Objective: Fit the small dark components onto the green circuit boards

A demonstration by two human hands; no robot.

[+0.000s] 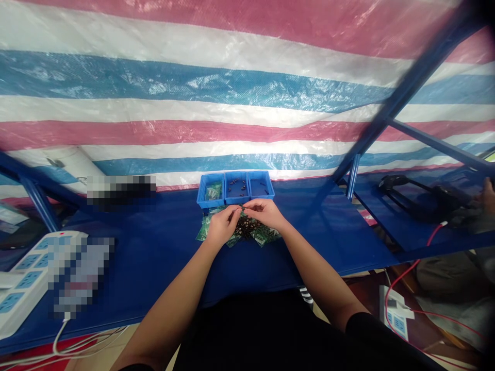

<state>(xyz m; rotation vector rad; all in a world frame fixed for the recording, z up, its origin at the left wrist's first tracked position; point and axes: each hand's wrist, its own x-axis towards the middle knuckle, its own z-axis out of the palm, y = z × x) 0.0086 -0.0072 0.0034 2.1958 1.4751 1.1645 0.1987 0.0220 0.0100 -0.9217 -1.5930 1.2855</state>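
Note:
My left hand [223, 225] and my right hand [265, 213] meet fingertip to fingertip just in front of the blue bins. Both are pinched closed around something too small to make out. Beneath them lies a heap of small dark parts [246, 229], with green-printed clear packets [265, 235] spread around it. The left blue bin [199, 197] holds similar green packets [213, 191]. A few small dark pieces [243, 188] lie in the middle blue bin [236, 199]. In the right blue bin [261, 195] there are a couple more dark pieces.
The blue tabletop [154, 257] backs onto a striped plastic sheet [232, 93]. At left are a white power strip [36, 278] and a blurred-out object with a white cable [58, 345]. Blue metal posts [386, 116] rise at right. Another person's hand [488, 196] shows at far right.

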